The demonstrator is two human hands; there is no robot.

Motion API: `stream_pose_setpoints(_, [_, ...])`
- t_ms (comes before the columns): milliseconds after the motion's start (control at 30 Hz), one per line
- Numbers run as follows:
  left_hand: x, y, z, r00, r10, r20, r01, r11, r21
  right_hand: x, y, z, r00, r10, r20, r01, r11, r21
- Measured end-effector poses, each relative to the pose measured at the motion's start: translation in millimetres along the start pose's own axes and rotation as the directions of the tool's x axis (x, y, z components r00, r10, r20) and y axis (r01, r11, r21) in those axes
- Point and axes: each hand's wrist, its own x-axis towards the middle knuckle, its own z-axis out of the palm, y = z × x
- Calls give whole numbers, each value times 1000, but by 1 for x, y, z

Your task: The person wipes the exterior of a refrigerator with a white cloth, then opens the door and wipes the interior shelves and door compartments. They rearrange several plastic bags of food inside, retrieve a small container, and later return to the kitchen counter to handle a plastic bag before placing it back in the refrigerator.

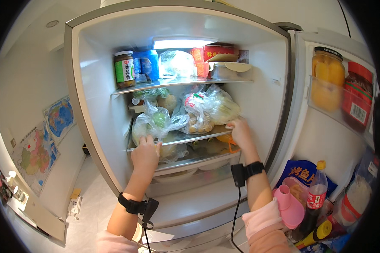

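The fridge stands open with both my hands at its middle glass shelf. My left hand is at the shelf's front edge on the left, fingers against a clear plastic bag of green vegetables; whether it grips bag or shelf is unclear. My right hand is at the shelf's right front, thumb and fingertips close together beside a clear bag of pale leafy vegetable. Between them lies a plastic bag of small round brownish items. An orange strap hangs below my right hand.
The upper shelf holds a sauce jar, blue cans, a red box and a lidded container. Drawers sit below. At right, the open door's racks hold a jar of yellow fruit, a cola bottle and a pink plastic item.
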Motion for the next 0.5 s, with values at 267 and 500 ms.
stream_pose_setpoints(267, [-2, 3, 1, 999, -23, 31, 23, 1000, -11, 2, -13, -1, 978, 211, 5, -185, 846, 499])
stream_pose_setpoints(500, [-4, 6, 9, 1000, -29, 0, 29, 998, 48, 12, 10, 3, 998, 56, -40, -63, 979, -195])
